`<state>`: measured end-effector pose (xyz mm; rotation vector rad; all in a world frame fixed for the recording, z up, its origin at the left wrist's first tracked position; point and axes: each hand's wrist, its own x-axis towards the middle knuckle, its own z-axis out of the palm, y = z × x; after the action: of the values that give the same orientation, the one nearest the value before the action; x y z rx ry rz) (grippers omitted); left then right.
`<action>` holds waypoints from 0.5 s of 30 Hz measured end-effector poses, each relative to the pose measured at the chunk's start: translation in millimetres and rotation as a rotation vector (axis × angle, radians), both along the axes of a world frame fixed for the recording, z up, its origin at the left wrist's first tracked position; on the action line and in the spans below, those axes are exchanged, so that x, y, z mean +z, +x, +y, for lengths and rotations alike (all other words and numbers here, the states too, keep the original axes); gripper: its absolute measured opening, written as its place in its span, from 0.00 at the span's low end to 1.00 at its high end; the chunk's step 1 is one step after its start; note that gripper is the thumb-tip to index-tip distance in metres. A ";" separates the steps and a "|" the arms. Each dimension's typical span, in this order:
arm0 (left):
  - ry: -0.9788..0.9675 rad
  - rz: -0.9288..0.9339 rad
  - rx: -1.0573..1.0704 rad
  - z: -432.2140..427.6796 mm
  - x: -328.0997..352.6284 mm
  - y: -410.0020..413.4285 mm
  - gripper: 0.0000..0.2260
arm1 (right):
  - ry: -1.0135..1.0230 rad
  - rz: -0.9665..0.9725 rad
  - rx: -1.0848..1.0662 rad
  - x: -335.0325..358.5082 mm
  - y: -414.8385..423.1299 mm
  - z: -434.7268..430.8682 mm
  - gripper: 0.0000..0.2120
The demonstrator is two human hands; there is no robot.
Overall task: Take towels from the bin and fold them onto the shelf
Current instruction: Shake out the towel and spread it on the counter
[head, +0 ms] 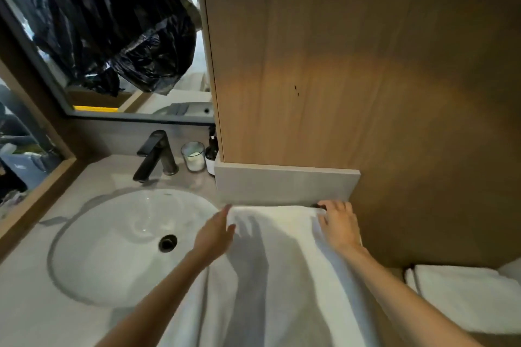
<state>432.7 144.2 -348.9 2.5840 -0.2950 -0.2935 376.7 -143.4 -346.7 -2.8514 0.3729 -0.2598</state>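
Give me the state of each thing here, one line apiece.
towel: unfolded, wrinkled, spread on the counter
left hand: open, at its far left corner
right hand: resting on its far right corner
folded towels: stacked at right
faucet: off
sink: empty
candle: unlit

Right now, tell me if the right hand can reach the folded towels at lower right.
Probably yes. The right hand rests on a far corner of the spread towel, and the folded towels lie nearer, to its right, with nothing visible between.
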 end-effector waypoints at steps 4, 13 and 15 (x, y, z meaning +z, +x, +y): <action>0.243 0.051 -0.204 -44.9 -45.2 -47.2 0.24 | 0.101 0.088 0.140 -48.8 -24.4 57.3 0.19; 0.270 -0.139 -0.253 -26.4 -88.5 -59.5 0.23 | -0.038 0.397 -0.008 -93.2 -43.8 22.2 0.28; 0.249 -0.149 -0.261 -26.3 -90.2 -59.0 0.23 | -0.025 0.378 -0.110 -93.6 -52.6 -2.2 0.28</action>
<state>373.7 117.9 -439.1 2.8186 -0.6924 -0.2420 324.1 -145.5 -440.3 -2.9013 0.6019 0.2623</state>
